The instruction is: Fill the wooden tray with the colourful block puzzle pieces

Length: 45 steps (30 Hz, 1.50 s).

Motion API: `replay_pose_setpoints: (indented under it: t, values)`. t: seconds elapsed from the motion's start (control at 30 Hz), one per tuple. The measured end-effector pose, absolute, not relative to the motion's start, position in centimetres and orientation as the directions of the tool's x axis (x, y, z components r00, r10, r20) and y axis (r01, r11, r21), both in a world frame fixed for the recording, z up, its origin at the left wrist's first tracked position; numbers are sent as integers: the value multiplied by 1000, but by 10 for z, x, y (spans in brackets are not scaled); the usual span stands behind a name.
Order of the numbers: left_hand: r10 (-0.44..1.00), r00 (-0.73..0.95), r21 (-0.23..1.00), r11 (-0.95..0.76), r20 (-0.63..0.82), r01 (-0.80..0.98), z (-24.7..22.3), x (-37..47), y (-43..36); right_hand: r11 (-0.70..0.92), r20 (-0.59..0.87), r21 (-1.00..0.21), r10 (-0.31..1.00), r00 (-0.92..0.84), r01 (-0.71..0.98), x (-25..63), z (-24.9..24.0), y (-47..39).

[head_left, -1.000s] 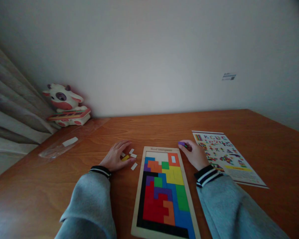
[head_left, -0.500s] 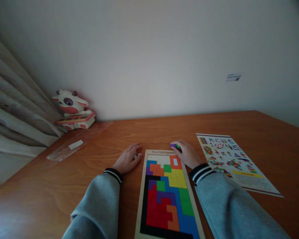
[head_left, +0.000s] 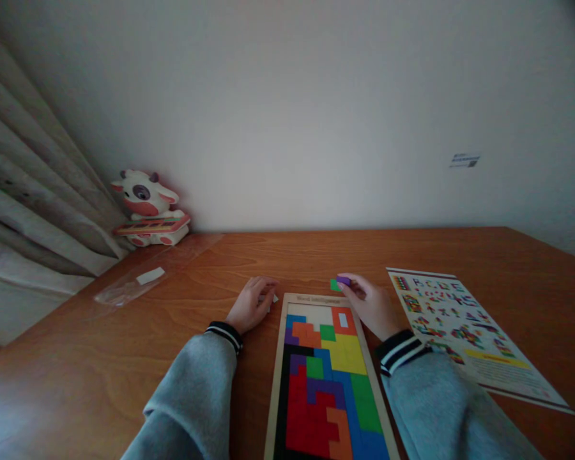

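Observation:
Resting on the table left of the wooden puzzle board (head_left: 271, 409), my left hand (head_left: 250, 308) has its thumb apart from its loosely bent fingers. A small whitish thing (head_left: 275, 298) peeks out under those fingers; its kind is unclear. My right hand (head_left: 370, 305), past the board's far right corner, pinches a purple puzzle block (head_left: 344, 280) between thumb and fingers. Beside it is a green block (head_left: 334, 285); whether it is also held I cannot tell. Coloured blocks fill most of the board, and a pale bare patch (head_left: 319, 314) shows near its far end.
A printed pattern sheet (head_left: 496, 377) lies on the right. Clear plastic wrapping (head_left: 119, 292) with a white label (head_left: 150, 275) lies on the left. A toy cow with a keyboard (head_left: 152, 207) stands at the back left by the curtain (head_left: 38, 191). The wall (head_left: 316, 128) borders the table's back.
My right hand has turned the blocks, so more of the purple and green ones shows. My left hand stays almost in place. The whole view has shifted slightly.

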<state>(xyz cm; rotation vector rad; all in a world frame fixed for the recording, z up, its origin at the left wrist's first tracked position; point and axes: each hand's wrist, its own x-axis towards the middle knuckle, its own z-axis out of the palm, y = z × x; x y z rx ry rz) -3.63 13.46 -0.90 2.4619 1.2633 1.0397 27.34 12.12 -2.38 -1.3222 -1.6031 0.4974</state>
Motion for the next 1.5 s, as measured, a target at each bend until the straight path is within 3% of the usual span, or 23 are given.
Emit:
replay_pose_setpoints:
  t: [0.33, 0.63, 0.9, 1.1, 1.33, 1.5]
  values:
    - [664, 534, 384, -743, 523, 547, 3, -15, 119, 360, 290, -817, 932, -219, 450, 212, -8, 101]
    - [550, 745, 299, -834, 377, 464, 8, -18, 112, 359, 367, -752, 925, -101, 552, 223, -10, 96]
    - [532, 748, 130, -839, 396, 528, 3, -23, 113, 386, 414, -712, 905, -92, 587, 228, -20, 96]
    - [595, 645, 176, -785, 479, 593, 8, -46, 121, 388, 457, -729, 889, -22, 564, 231, -22, 100]
    - [724, 598, 248, -684, 344, 686, 6, -85, 129, 355, 449, -777, 891, 63, 520, 235, -28, 104]
    - [768, 552, 291, -636, 324, 715, 0, -86, 131, 332, 419, -808, 904, 80, 487, 234, -26, 103]
